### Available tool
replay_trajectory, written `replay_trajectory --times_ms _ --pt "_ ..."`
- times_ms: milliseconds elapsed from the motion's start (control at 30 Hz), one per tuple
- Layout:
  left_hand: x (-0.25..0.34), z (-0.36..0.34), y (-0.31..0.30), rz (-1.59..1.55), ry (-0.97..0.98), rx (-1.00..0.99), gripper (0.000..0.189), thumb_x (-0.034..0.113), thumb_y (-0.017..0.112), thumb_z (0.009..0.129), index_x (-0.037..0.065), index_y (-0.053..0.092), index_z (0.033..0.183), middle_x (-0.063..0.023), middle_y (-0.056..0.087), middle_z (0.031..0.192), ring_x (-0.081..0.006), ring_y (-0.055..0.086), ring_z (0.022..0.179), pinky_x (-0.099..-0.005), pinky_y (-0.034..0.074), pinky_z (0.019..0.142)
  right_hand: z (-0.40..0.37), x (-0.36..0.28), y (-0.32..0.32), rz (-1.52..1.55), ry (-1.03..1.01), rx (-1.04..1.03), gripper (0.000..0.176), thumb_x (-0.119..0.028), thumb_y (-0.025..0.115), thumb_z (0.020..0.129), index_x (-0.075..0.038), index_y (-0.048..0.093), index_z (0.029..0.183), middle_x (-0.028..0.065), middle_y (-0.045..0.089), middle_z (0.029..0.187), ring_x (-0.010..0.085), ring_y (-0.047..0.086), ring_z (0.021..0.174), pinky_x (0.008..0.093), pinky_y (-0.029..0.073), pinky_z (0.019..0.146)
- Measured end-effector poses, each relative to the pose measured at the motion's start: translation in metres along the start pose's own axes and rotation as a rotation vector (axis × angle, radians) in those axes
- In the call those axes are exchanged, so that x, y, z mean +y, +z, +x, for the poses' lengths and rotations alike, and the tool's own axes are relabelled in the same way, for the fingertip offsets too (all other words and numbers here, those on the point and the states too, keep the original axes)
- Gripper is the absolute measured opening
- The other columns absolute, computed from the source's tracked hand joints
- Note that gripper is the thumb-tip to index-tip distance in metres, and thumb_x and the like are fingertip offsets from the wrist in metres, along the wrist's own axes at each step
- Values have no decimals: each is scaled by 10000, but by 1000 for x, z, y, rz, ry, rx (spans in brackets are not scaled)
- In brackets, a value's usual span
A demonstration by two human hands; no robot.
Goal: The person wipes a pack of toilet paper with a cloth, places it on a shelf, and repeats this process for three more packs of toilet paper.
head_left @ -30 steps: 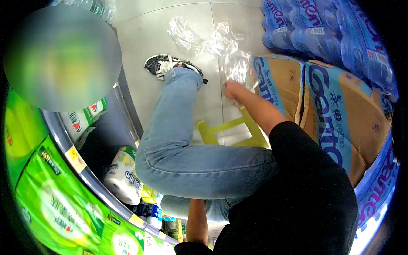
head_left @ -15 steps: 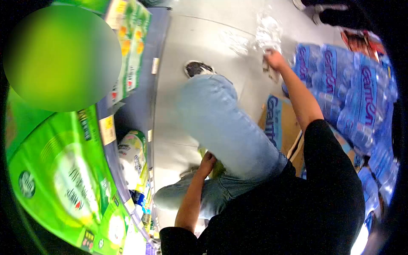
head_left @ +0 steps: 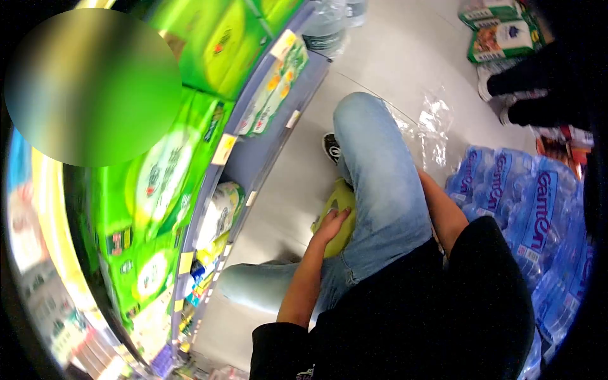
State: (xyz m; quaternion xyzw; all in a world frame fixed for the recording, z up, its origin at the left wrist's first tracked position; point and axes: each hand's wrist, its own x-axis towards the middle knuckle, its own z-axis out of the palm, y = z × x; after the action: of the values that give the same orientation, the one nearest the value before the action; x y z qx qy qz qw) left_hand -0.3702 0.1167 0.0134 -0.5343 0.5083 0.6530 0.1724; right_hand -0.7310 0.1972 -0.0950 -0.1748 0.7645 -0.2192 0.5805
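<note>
My left hand (head_left: 332, 227) is closed on a yellow-green soft package (head_left: 342, 235), which sits low between my legs. Part of that package is hidden by my right knee and thigh (head_left: 386, 190). Only the forearm of my right arm (head_left: 440, 201) shows; it reaches down on the outer side of the thigh, and the hand is out of sight behind the leg. Crumpled clear plastic wrap (head_left: 434, 130) lies on the floor beyond the right knee.
Green tissue packs (head_left: 161, 168) fill the shelf at left, whose grey edge (head_left: 269, 164) runs beside me. Wrapped water bottles (head_left: 538, 202) are stacked at right. Another person's legs (head_left: 529, 95) stand at upper right, near green-and-white bags (head_left: 503, 39). A large water bottle (head_left: 324, 28) stands beyond the shelf.
My view has swung, so the shelf shows further right. My right hand has drawn back from beside the plastic wrap to behind my leg. More of the yellow-green package now shows under my left hand.
</note>
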Motion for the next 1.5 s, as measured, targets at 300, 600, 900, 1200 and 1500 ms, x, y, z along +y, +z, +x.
replay_trajectory --times_ms 300,600,900,1200,1500 --pt "-52 80 -157 -363 394 857 444 236 790 829 -51 603 1112 -158 656 1028 -315 596 906 -398 494 857 -79 -90 -43 1142 -333 45 356 -114 570 883 12 563 1216 147 659 1110 289 669 992 423 562 878" --pt "14 127 -285 144 538 1276 414 301 732 871 107 672 1233 -150 660 1280 -350 601 1198 -407 459 1050 -145 -391 37 -167 -877 437 506 -84 633 773 -28 630 1276 182 721 1057 265 702 927 368 551 850" --pt "23 98 -297 93 271 649 917 627 634 842 149 305 1552 -121 281 1611 -380 287 1452 -499 243 1200 91 -474 62 -121 -796 -106 556 -182 743 817 -22 596 1328 200 653 1280 299 612 1192 396 479 1021" --pt "76 40 -232 -453 491 845 630 191 888 760 -48 576 1251 -168 663 1202 -244 620 1116 -345 441 1032 78 -448 62 -152 -827 -128 837 -120 892 676 -22 495 1406 167 592 1365 267 542 1281 391 431 1079" --pt "16 -16 -118 -541 630 1069 996 101 931 670 -59 249 1378 -214 511 1296 -267 537 1192 -395 449 1026 5 -388 74 -334 -700 -187 917 -90 858 699 -31 366 1471 170 530 1402 301 472 1329 395 368 1129"
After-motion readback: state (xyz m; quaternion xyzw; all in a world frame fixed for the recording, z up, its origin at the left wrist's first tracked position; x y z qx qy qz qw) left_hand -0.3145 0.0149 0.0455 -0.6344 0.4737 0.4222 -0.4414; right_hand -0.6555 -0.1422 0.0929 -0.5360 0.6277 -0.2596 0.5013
